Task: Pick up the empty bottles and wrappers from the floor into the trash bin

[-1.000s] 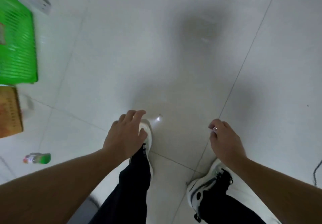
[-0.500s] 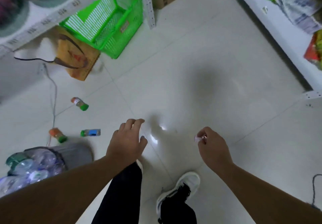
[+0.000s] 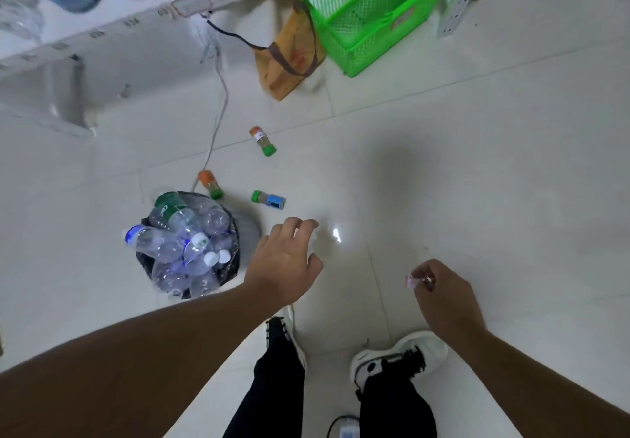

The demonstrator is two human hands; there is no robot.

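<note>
On the pale tiled floor (image 3: 477, 171) between shelving, head view only: a person stands over a trash bin (image 3: 223, 277), dark-lined and heaped above its rim with crushed clear plastic water bottles (image 3: 177, 243). The right hand (image 3: 443, 297) is pinched closed on a small wrapper (image 3: 414, 281), pinkish-white and crinkled, held in the air well right of the bin. The left hand (image 3: 286, 263) hangs loose with fingers spread, holding nothing, just right of the bin's rim. Three small bottles lie on their sides on the tile past the bin: an orange-labelled one with a green cap (image 3: 262, 140) furthest off, an orange-capped one (image 3: 210, 184) nearly touching the bin's far edge, and a blue-labelled one with a green cap (image 3: 268, 199) near the left hand's fingertips. Judged step: carry the wrapper across to the bin and drop it. The pile is already domed and slick, so a light scrap would likely slide off; better to tuck it low into a gap between bottles before letting go. The small bottles look rigid and round, apt to roll if nudged. Behind: a green mesh basket (image 3: 368, 18), a brown paper bag (image 3: 289, 59), a trailing white cable (image 3: 218, 110).
</note>
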